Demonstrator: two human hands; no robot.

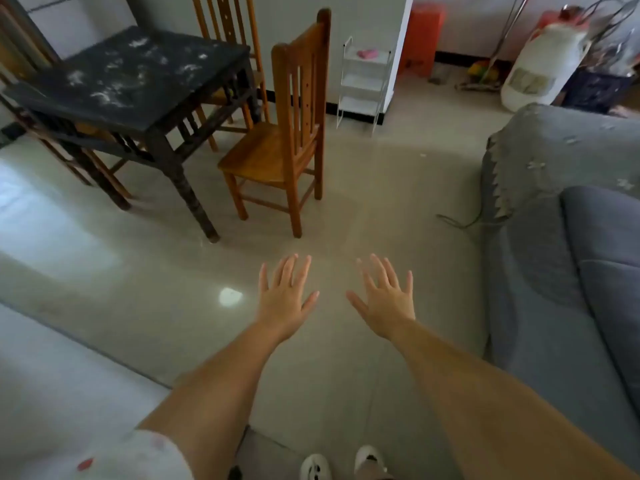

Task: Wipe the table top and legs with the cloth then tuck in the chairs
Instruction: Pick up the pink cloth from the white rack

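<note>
A dark square table (138, 109) with white dusty smears on its top stands at the upper left. One wooden chair (277, 157) is pulled out to the table's right, its back toward me. A second wooden chair (225, 26) stands behind the table, and part of another shows under its left side. A pink cloth (367, 53) lies on the top shelf of a small white rack (360, 81) by the wall. My left hand (285, 299) and my right hand (386, 299) are stretched out over the floor, fingers spread, holding nothing, well short of the table.
A grey sofa (561, 237) fills the right side. At the back right stand a large white plastic jug (540, 67), an orange stool (422, 36) and a dark crate. Tiled floor lies between me and the table. My white shoes show at the bottom edge.
</note>
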